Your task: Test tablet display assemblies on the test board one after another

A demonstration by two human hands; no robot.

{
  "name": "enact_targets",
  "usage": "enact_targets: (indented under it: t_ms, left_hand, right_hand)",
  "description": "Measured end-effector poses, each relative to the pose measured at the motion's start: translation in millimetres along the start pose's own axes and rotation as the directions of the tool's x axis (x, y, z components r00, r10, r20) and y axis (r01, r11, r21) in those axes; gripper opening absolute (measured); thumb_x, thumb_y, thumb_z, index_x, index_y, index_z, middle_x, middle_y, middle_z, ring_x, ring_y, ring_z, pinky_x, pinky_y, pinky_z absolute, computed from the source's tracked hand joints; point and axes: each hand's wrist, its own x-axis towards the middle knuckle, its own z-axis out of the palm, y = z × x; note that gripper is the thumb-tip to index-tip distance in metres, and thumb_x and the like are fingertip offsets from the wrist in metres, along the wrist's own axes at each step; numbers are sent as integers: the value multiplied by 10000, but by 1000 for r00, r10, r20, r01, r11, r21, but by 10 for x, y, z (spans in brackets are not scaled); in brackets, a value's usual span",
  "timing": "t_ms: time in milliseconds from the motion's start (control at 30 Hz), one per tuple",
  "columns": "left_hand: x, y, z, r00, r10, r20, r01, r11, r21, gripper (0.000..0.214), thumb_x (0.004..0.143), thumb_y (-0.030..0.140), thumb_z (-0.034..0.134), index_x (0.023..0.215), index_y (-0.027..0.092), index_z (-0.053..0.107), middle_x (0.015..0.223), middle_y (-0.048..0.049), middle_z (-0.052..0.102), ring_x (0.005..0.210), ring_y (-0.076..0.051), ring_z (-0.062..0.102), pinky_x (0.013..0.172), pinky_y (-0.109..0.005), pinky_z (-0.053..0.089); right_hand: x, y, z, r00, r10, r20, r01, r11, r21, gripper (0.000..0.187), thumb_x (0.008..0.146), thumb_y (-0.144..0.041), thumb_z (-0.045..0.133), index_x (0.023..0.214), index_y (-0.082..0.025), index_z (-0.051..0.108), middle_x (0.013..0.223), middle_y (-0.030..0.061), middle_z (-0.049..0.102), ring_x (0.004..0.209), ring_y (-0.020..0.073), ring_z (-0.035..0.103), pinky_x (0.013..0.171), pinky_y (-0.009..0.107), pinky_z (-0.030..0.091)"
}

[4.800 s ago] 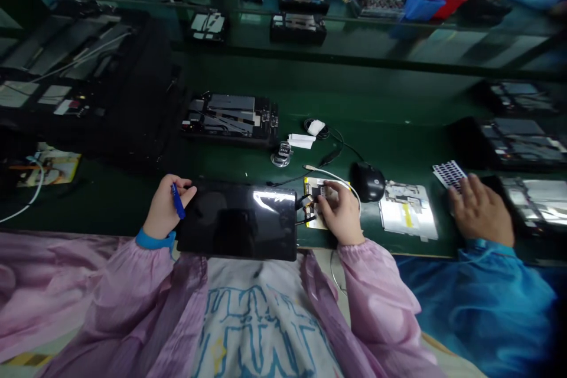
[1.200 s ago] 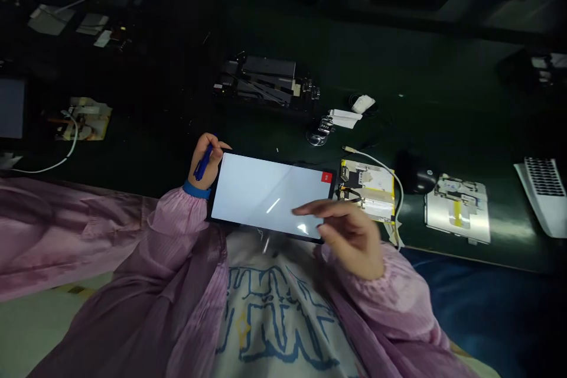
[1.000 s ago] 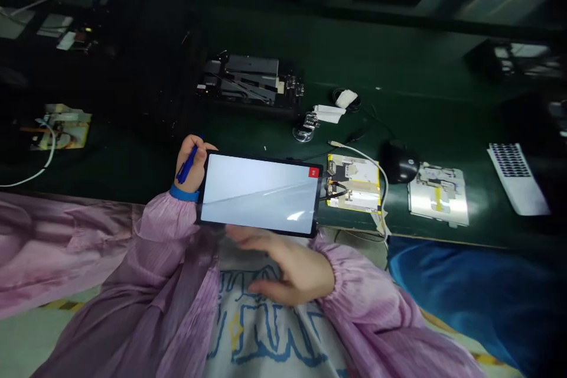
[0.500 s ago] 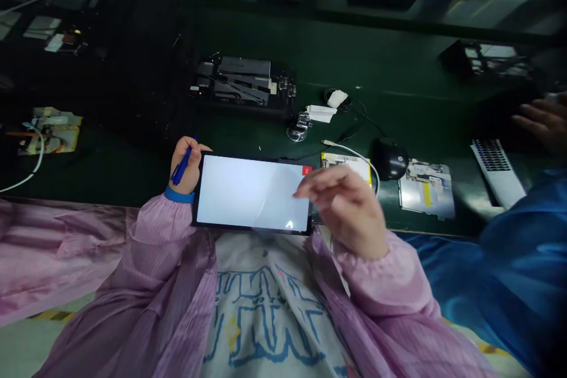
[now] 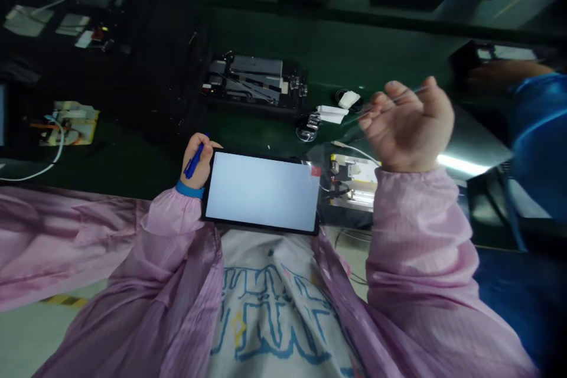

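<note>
A tablet [image 5: 263, 192] with a lit blank white screen lies level in front of my body. My left hand [image 5: 197, 159] grips its left edge, with a blue pen [image 5: 194, 160] also held between the fingers. Raised to the right of the tablet, my right hand [image 5: 411, 124] has its palm turned up and its fingers curled on a thin clear film [image 5: 325, 204]. The film is hard to see; it stretches beside the tablet's right edge. A red tab [image 5: 315, 171] shows at the screen's upper right corner.
A black fixture [image 5: 254, 82] stands behind the tablet, near a metal stand [image 5: 309, 127] and white paper [image 5: 332, 114]. An opened device with a yellow edge [image 5: 354, 174] lies to the right. A co-worker's blue sleeve [image 5: 540, 142] reaches in beside a glossy panel [image 5: 473, 147].
My right hand has moved from the tablet's upper right corner up and to the right, drawing clear film with it. My left hand keeps its hold. The co-worker's arm has reached further in.
</note>
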Motion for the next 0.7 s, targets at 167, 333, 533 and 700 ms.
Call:
enact_targets:
  t_ms: [167, 333, 533, 700]
  left_hand:
    - [-24, 26, 13, 999, -35, 6, 35, 999, -16, 548, 768, 734, 511, 817, 202, 388, 761, -26, 641, 590, -127, 559, 555, -254, 423]
    - [-30, 20, 12, 999, -38, 3, 38, 999, -17, 553, 757, 733, 528, 809, 198, 396, 779, -34, 643, 635, -136, 582, 581, -258, 436]
    - [-13, 95, 18, 999, -32, 13, 31, 999, 42, 434, 776, 540, 652, 786, 191, 394, 782, -26, 627, 654, -126, 565, 611, -255, 432]
    - [-13, 112, 10, 995, -60, 78, 60, 998, 1, 344, 678, 283, 696, 800, 197, 386, 835, -23, 633, 700, -144, 588, 629, -262, 453]
  right_hand:
    - [-51, 53, -68, 996, -90, -21, 92, 980, 178, 395, 971, -394, 337, 772, -185, 607, 673, 33, 599, 650, 106, 570, 588, 248, 467]
    - [-222, 324, -19, 986, -152, 66, 144, 984, 105, 243, 849, -423, 559, 810, -188, 609, 695, 8, 591, 645, 111, 566, 600, 257, 484]
    - [-663, 803, 217, 855, -82, 512, 193, 967, -168, 306, 835, -465, 604, 1030, -232, 567, 843, 20, 645, 758, 153, 620, 714, 318, 527]
    - [-902, 977, 387, 754, -65, 654, 469, 749, -467, 419, 870, -313, 577, 1245, -258, 397, 1257, 112, 487, 1095, 208, 581, 910, 410, 507]
